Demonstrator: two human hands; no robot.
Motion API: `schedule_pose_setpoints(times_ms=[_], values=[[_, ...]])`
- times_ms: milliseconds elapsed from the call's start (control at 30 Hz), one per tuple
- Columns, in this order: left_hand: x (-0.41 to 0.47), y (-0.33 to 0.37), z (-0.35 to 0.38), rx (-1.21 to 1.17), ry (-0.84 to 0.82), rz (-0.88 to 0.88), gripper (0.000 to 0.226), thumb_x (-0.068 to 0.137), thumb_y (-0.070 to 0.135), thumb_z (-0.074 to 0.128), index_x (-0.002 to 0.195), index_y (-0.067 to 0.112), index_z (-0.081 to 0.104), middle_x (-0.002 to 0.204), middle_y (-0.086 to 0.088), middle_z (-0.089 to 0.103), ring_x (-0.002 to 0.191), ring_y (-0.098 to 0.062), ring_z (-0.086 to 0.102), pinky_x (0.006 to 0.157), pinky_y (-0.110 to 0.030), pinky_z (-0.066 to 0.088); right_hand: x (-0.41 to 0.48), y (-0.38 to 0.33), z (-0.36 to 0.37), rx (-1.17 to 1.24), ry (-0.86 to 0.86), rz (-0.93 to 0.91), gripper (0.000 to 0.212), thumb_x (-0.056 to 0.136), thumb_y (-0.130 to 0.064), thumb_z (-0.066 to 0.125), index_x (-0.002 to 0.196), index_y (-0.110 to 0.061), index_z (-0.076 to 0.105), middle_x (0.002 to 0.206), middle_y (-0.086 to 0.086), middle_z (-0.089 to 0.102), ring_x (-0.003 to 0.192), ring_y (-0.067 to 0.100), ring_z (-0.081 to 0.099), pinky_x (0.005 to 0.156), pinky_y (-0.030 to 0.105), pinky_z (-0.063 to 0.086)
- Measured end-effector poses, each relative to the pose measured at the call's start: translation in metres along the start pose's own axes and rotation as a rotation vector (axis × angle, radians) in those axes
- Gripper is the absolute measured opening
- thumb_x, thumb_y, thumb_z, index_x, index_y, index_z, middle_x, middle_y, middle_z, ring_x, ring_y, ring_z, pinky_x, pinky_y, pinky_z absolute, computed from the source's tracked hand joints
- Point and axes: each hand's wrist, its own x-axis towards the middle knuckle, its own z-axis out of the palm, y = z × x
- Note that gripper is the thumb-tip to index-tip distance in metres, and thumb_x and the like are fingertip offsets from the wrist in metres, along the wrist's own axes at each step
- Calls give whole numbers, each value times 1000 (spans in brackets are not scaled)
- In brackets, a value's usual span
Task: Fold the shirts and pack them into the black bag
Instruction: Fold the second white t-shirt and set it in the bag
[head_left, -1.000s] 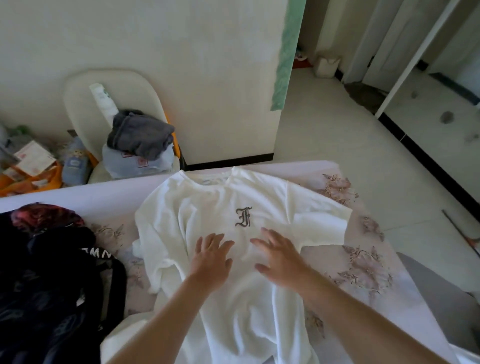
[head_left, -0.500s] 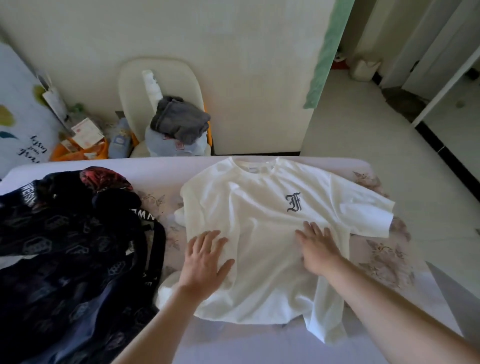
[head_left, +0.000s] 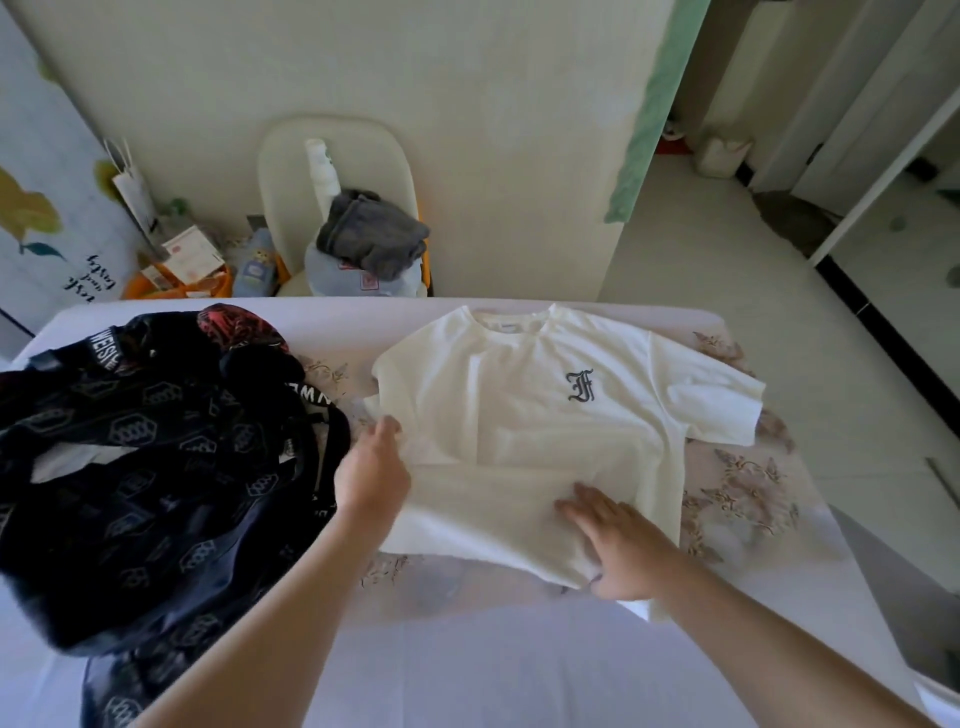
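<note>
Shirt: one white shirt lies flat, print side up, on the bed. Its long axis runs away from the person, collar far, hem near.
Left hand: the left hand is at the shirt's left edge, by the tucked sleeve, with its back to the camera. Its fingers are hidden, so I cannot tell whether it grips the cloth.
Right hand: the right hand lies on the shirt's near right part by the hem, fingers straight and spread, pressing and grasping nothing.
Bag: one black bag sits just left of the shirt, its strap close to the shirt's left edge. The left hand is nearer to it.
Coming move: probably a fold of the shirt's left side inward across the long axis.
Beyond the shirt's collar: one chair holding one grey garment.
</note>
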Motion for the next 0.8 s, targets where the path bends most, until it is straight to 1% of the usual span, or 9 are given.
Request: schedule_pose_setpoints(times_ms=[100, 167, 233, 333, 400, 500, 667, 733, 800], values=[[1, 8, -5, 391, 105, 46, 64, 81, 9, 62, 136, 22, 33, 136, -8, 41, 119, -28, 45, 93, -36, 43, -11, 14, -2, -61, 33, 149, 102, 79, -28, 65, 158, -26, 2, 165, 11, 2, 152, 27, 11, 118, 43, 23], [-8, 21, 12, 262, 69, 291, 52, 78, 4, 61, 124, 25, 49, 129, -2, 47, 118, -26, 46, 96, -34, 39, -20, 15, 0, -69, 80, 261, 104, 75, -32, 66, 158, -26, 4, 164, 12, 7, 149, 30, 18, 115, 48, 27], [-28, 35, 41, 77, -202, 457, 33, 80, 19, 67, 111, 29, 59, 119, 4, 50, 116, -21, 47, 97, -34, 38, -28, 11, 4, -40, 114, 428, 104, 68, -43, 66, 154, -26, 11, 154, 11, 23, 135, 32, 36, 101, 45, 40], [-60, 50, 79, 223, -544, 514, 57, 70, 50, 74, 121, 34, 54, 126, 6, 38, 120, -19, 34, 104, -39, 33, -39, 8, 11, 160, 172, 726, 94, 64, -57, 67, 137, -20, 20, 130, 8, 40, 113, 30, 47, 82, 39, 44], [-64, 47, 97, 263, -490, 505, 56, 72, 51, 74, 122, 35, 54, 126, 5, 36, 121, -20, 32, 104, -39, 33, -42, 12, 17, 373, 180, 765, 86, 72, -56, 69, 135, -18, 23, 129, 8, 45, 112, 30, 54, 83, 37, 47], [-54, 42, 105, 110, -437, 481, 21, 87, 35, 64, 107, 31, 67, 118, 2, 54, 114, -25, 47, 99, -38, 43, -45, 21, 6, 875, 231, 742, 71, 84, -26, 67, 145, -26, 30, 111, -3, 59, 99, 24, 61, 79, 34, 50], [-18, 64, 70, -186, -375, 237, 11, 100, 26, 45, 96, 22, 54, 89, -11, 62, 85, -32, 59, 66, -34, 40, -31, 57, -32, 1270, 626, 861, 56, 87, -9, 57, 139, -23, 41, 94, -4, 61, 81, 17, 60, 75, 38, 53], [-1, 78, 57, -181, -203, 231, 11, 99, 21, 48, 105, 18, 57, 95, -10, 63, 88, -30, 57, 69, -33, 39, -23, 69, -47, 1151, 713, 872, 56, 89, -9, 60, 141, -19, 38, 107, 2, 60, 88, 21, 60, 73, 31, 49], [7, 87, 57, -53, -18, 273, 30, 91, 9, 56, 120, 18, 56, 114, -6, 59, 101, -26, 51, 83, -36, 43, -15, 79, -49, 793, 769, 799, 59, 86, -9, 67, 139, -15, 41, 122, 11, 53, 106, 30, 56, 86, 35, 46]])
